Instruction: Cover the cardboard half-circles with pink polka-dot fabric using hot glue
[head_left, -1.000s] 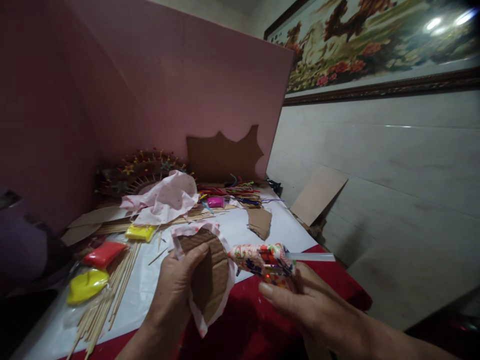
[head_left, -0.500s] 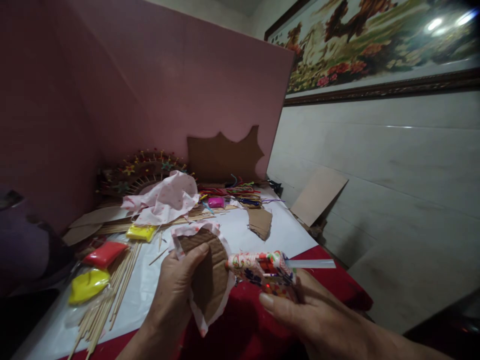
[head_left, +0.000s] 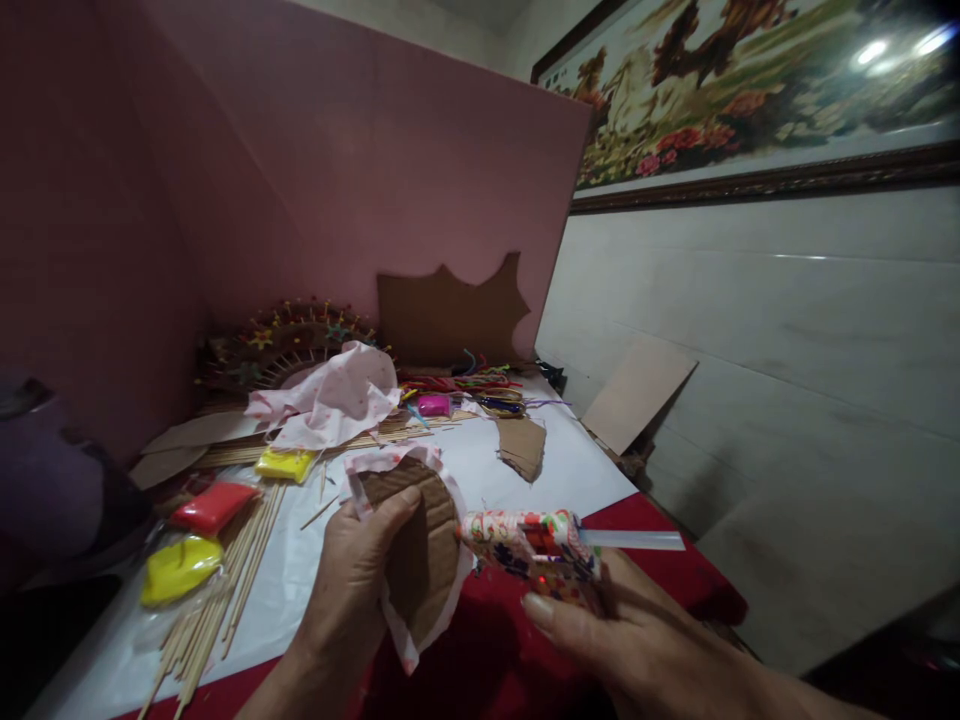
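My left hand (head_left: pixel 356 560) grips a leaf-shaped piece of cardboard (head_left: pixel 429 555) by its left side, thumb on the brown face. Pale pink patterned cloth (head_left: pixel 444 618) is folded over the edge all round it. My right hand (head_left: pixel 600 610) is wrapped round a flower-patterned hot glue gun (head_left: pixel 529 545), which shows a small red light. Its nozzle points left at the right rim of the cardboard; whether it touches cannot be made out. A clear glue stick (head_left: pixel 637 540) sticks out of the back of the gun.
A white sheet on the red-covered table (head_left: pixel 630 515) carries thin wooden sticks (head_left: pixel 251 565), yellow and red packets (head_left: pixel 214 508), crumpled pink cloth (head_left: pixel 337 395), scissors (head_left: pixel 501 402) and a cardboard scrap (head_left: pixel 523 447). Behind stand cut cardboard (head_left: pixel 450 315) and a pink panel (head_left: pixel 390 170).
The glue gun and my right hand have shifted slightly right and down along the cardboard's right edge. My left hand holds the cardboard almost unmoved.
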